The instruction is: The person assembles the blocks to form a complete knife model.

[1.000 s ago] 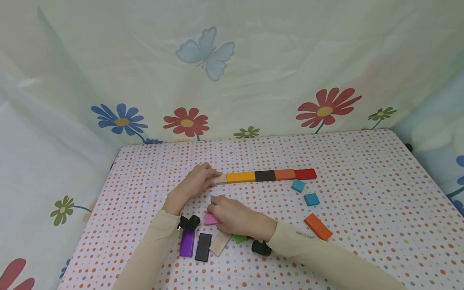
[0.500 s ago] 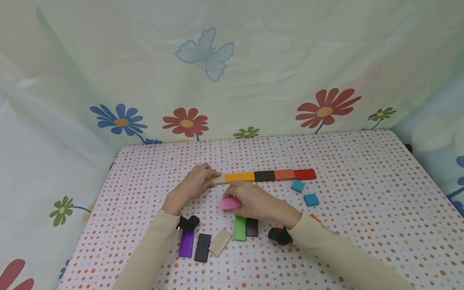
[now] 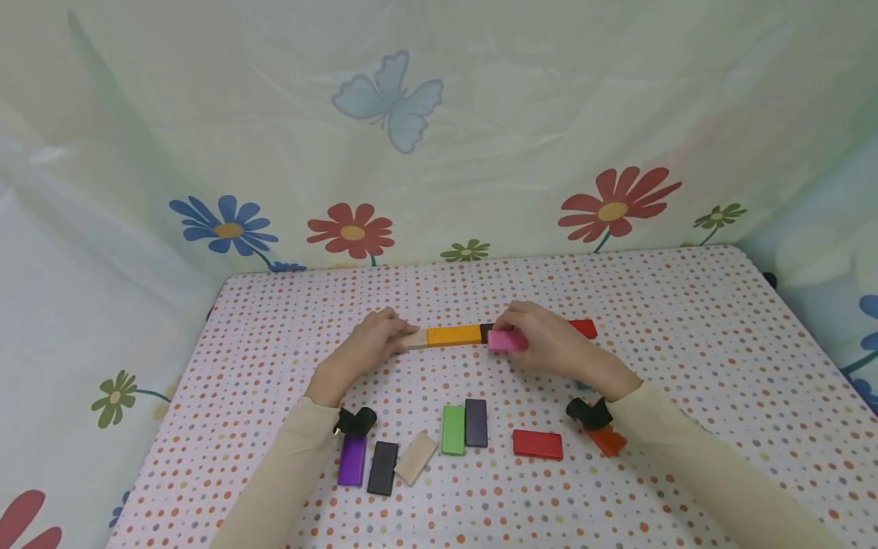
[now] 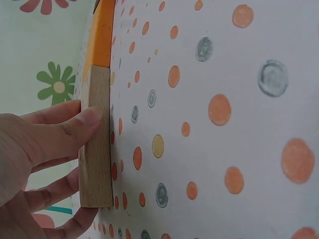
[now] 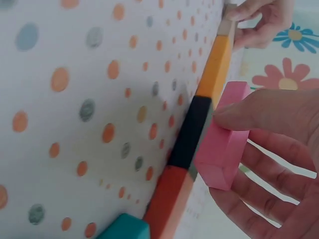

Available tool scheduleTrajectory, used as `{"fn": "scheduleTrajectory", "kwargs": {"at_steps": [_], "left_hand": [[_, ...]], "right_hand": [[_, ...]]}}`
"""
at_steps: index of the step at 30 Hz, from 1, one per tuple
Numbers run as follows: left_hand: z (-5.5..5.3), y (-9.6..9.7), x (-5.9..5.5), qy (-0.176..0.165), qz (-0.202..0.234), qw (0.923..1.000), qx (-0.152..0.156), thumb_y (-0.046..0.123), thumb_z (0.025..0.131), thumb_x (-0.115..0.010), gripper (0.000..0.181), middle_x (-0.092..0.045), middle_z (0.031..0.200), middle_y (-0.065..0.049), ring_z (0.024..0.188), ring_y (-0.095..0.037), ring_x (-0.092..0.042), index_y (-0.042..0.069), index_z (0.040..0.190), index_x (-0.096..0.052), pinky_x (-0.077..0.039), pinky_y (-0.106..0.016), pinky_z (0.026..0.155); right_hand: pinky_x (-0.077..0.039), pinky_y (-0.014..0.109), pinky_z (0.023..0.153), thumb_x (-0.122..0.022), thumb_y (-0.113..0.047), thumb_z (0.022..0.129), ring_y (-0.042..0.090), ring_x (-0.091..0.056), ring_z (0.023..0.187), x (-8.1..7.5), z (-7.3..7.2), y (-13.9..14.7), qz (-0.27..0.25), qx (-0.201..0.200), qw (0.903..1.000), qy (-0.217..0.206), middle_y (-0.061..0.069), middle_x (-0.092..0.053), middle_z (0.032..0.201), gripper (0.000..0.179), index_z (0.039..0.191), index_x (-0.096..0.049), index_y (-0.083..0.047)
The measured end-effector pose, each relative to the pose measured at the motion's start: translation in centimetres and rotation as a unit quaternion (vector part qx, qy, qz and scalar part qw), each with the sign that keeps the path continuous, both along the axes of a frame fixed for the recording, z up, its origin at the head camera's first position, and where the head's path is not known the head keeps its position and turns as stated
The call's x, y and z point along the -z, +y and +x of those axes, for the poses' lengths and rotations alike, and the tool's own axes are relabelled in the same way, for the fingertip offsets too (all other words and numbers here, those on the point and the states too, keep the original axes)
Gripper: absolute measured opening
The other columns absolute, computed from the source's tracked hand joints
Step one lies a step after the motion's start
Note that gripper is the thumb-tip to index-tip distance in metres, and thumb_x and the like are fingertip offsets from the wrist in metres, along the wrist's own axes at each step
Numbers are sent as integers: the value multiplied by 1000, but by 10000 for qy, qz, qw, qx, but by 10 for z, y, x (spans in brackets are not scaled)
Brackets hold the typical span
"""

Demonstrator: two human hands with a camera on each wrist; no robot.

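Note:
My left hand (image 3: pixel 370 347) pinches a natural wood block (image 4: pixel 97 144), thumb on the near face and fingers behind and at its end. That block forms the left end of a straight row. A yellow-orange block (image 3: pixel 454 335) adjoins it, followed by a black block (image 5: pixel 190 132), an orange-red block (image 5: pixel 169 199) and a red block (image 3: pixel 584 329) at the right end. Between thumb and fingers of my right hand (image 3: pixel 549 339) is a pink block (image 5: pixel 224 139), raised close over the row near the black block. In the head view the right hand hides the orange-red block.
Nearer me lie loose blocks: purple (image 3: pixel 353 461), dark grey (image 3: pixel 382 468), beige (image 3: pixel 415 458), green (image 3: pixel 453 430), dark violet (image 3: pixel 476 423), red (image 3: pixel 538 444) and orange (image 3: pixel 607 441), partly under the right wrist camera. A teal block (image 5: pixel 127 229) lies near the orange-red one.
My right hand has lifted the pink block from among the loose blocks and carried it right and away from me to the row. My left hand stays on the wood block.

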State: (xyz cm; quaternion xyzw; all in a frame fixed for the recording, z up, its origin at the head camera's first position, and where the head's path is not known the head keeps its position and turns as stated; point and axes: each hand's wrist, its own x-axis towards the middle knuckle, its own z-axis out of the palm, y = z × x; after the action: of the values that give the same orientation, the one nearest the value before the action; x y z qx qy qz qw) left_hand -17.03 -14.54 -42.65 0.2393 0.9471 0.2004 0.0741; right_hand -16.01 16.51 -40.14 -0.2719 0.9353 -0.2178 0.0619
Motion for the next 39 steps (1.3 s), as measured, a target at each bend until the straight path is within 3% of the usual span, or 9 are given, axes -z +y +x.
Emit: {"fn": "scheduleTrajectory", "kwargs": {"at_steps": [13,39], "left_hand": [[0,-1,3,39,56,10000,33,10,98,-73,36,-64,121,-14,102,-28,-59,7,134,-71,-51,-43,88],[-3,-3,4,98,95,9998,121,9,98,-74,36,-64,120,-14,99,-27,-58,5,133,-72,-51,-42,87]], "right_hand": [[-58,47,91,-86,-2,82,28,-61,101,10,-6,0,447,-43,9990,27,14,-67,115,35,116,-75,-2],[-59,43,87,-89,-2,81,24,-59,94,14,-5,-2,523,-289,9979,235,9,-66,103,34,113,-76,-2]]}}
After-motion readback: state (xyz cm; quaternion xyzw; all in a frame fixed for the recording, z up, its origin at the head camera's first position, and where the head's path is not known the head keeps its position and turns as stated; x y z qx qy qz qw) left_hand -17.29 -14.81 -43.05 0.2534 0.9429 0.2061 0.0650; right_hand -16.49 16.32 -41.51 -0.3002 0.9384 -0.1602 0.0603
